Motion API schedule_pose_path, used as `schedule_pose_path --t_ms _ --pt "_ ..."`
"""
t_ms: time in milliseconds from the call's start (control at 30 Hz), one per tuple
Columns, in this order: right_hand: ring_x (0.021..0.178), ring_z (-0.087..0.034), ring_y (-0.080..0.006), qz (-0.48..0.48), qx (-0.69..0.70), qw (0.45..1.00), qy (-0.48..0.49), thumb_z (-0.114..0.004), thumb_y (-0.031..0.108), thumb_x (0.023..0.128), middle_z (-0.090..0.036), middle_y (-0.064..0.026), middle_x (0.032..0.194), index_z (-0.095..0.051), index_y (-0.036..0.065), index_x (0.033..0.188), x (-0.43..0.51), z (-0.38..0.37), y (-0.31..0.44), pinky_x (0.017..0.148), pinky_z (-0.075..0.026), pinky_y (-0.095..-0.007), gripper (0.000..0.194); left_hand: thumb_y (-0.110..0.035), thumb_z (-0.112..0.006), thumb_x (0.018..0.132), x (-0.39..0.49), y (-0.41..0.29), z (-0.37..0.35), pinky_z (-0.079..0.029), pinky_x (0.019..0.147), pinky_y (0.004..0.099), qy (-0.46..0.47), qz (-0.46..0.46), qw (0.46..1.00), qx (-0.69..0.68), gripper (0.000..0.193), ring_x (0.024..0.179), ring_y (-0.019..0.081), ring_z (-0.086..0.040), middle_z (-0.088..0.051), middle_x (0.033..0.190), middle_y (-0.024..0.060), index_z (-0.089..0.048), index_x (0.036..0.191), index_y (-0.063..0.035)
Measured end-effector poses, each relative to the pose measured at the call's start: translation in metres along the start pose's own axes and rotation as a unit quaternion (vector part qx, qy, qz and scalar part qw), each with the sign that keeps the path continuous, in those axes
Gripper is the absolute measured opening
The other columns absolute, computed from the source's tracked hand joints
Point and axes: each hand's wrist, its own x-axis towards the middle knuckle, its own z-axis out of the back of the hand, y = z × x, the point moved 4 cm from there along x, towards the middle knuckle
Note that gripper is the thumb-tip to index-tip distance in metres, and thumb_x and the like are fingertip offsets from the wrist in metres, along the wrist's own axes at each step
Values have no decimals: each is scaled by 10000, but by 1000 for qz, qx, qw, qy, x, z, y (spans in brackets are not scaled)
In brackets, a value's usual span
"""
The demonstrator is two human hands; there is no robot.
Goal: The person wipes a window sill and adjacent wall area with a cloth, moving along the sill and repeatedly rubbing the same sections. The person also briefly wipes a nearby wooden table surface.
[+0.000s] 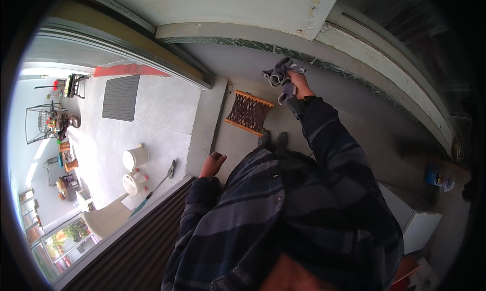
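My right hand [299, 83] is shut on a crumpled grey cloth [279, 74] with pale edges. Hand and cloth are in front of the grey wall, just below a ledge with a dark green tiled edge [258, 45]. Whether the cloth touches the wall I cannot tell. My left hand [212, 164] hangs at my side near the door threshold, its fingers curled and its palm hidden; nothing shows in it. On the floor by my feet stands a low stool [249, 112] with orange-brown wooden rails and a dark woven cord seat.
Left of the raised threshold [205, 112] lies a bright tiled room with a dark ribbed mat [120, 98], a white bucket [135, 158], a white plastic stool [133, 183] and a long-handled tool [152, 192]. Behind me at right is a white cabinet [421, 230].
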Motion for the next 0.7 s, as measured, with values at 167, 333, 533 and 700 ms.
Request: schedule_pose_path --t_ms 167,333,533,700 --pt "1093 -642 -464 245 -615 749 -39 -717 68 872 -665 -220 1204 -607 59 1352 -43 -26 -34 924 -527 -545 493 -409 -752 948 41 -114 22 -576 896 461 -30 -117 992 30 536 1032 400 -739 -759 1058 259 -696 1242 35" --pt "1148 -619 -439 351 -688 635 12 -715 36 860 -640 -181 1233 -567 89 1402 -95 -47 -37 963 -515 -527 565 -442 -684 1025 63 -223 -6 -560 956 456 155 -152 956 -199 700 1159 334 -699 -690 1291 227 -486 1515 17" --pt "1313 -545 -446 318 -625 711 60 -809 99 814 -594 -210 1393 -373 78 1614 -127 -74 -34 1102 -463 -497 911 -477 -648 1052 79 -274 -41 -426 1182 510 195 -42 846 -495 986 1505 405 -390 -262 1688 264 -41 1700 -48" --pt "1483 -432 -410 234 -463 838 173 -831 157 844 -420 -257 1590 -275 57 1661 -136 -64 -38 1200 -392 -463 993 -203 -686 1043 113 -254 -43 -583 950 431 117 -76 821 -554 698 1215 302 -649 -595 1402 219 -313 1607 -30"
